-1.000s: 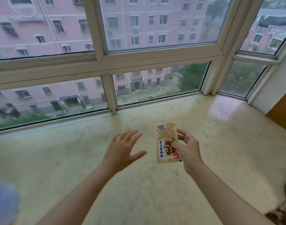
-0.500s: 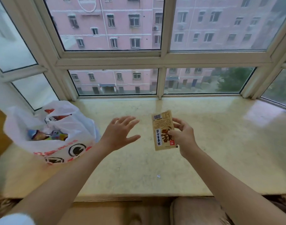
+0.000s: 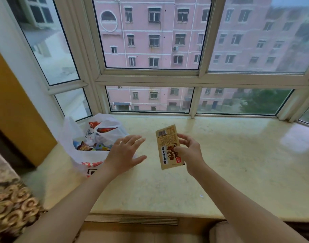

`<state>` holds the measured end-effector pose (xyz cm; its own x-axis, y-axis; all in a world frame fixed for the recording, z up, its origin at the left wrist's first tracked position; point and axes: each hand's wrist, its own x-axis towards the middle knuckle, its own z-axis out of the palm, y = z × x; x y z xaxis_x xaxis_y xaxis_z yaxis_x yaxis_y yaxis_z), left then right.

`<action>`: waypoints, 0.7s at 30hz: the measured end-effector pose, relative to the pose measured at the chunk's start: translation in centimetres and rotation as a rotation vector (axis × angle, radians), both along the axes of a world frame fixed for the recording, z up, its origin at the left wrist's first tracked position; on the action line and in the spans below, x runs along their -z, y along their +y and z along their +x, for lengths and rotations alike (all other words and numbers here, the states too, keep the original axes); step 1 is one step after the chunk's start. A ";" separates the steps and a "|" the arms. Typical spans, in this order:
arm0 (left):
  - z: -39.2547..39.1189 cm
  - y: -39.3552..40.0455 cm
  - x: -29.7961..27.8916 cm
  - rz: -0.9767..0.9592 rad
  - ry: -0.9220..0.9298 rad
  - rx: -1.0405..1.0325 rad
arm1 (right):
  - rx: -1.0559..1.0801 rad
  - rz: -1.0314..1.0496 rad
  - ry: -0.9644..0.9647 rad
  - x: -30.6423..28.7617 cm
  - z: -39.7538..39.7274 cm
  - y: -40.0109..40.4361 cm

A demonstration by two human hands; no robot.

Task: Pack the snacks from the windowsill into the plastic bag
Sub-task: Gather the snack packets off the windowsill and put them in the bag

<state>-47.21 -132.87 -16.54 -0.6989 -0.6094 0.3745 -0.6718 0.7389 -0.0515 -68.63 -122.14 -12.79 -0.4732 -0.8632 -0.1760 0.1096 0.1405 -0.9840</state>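
Observation:
My right hand (image 3: 189,152) pinches a flat tan snack packet (image 3: 167,145) with a barcode at its top, held upright above the beige stone windowsill (image 3: 238,163). My left hand (image 3: 124,153) hovers with fingers spread, just right of a white plastic bag (image 3: 90,142) with red and black print. The bag stands open at the sill's left end, and several colourful snack packets (image 3: 90,146) show inside it. The left hand partly covers the bag's right side.
White window frames (image 3: 194,78) run along the back of the sill and angle in at both ends. An ochre wall panel (image 3: 13,111) stands at the left. A patterned brown-and-gold cushion (image 3: 11,206) lies at lower left, below the sill's front edge.
The view has swung left, bringing the bag from out of sight to the left of centre. Both hands moved toward the bag, and my left hand now overlaps its right side.

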 end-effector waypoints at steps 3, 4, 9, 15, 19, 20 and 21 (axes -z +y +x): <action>4.6 -1.1 -0.8 -0.021 0.023 0.011 | 0.005 -0.015 -0.021 -0.4 4.2 -1.4; 6.0 -1.6 -1.0 -0.029 0.024 0.013 | 0.012 -0.023 -0.027 -0.5 5.5 -1.9; 11.3 -4.3 -1.8 -0.037 0.015 0.014 | 0.033 -0.026 -0.037 -0.9 10.2 -4.9; 14.3 -7.5 -1.9 -0.024 0.051 -0.022 | 0.000 0.006 -0.003 -1.1 13.6 -9.7; 15.3 -11.0 -0.7 -0.021 0.073 -0.076 | -0.065 0.018 0.032 -0.9 15.0 -14.7; 15.6 -12.1 -0.3 -0.023 0.062 -0.091 | -0.082 0.019 0.035 -0.7 15.2 -16.1; 15.7 -13.3 0.0 -0.021 0.049 -0.109 | -0.099 0.016 0.036 -0.5 15.4 -17.6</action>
